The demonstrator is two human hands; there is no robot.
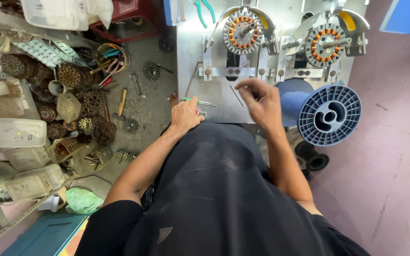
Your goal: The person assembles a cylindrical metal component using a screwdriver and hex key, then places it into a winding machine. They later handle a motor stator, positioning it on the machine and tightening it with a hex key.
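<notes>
My left hand [185, 115] rests on the front edge of a grey metal machine table [190, 47], closed around a thin green-handled tool [196, 100] that points right. My right hand [261, 102] hovers blurred over the table near a bent wire [237, 95], fingers curled; whether it holds anything I cannot tell. Two round stators with orange copper coils, the left stator [242, 32] and the right stator [325, 44], sit clamped in fixtures at the back of the table.
A big blue plastic spool [327, 114] hangs off the table's right side. On the floor to the left lie rusty stator cores [70, 76], a hammer [119, 105], hand tools and white plastic tubs [17, 132]. The floor on the right is pink concrete [395, 156].
</notes>
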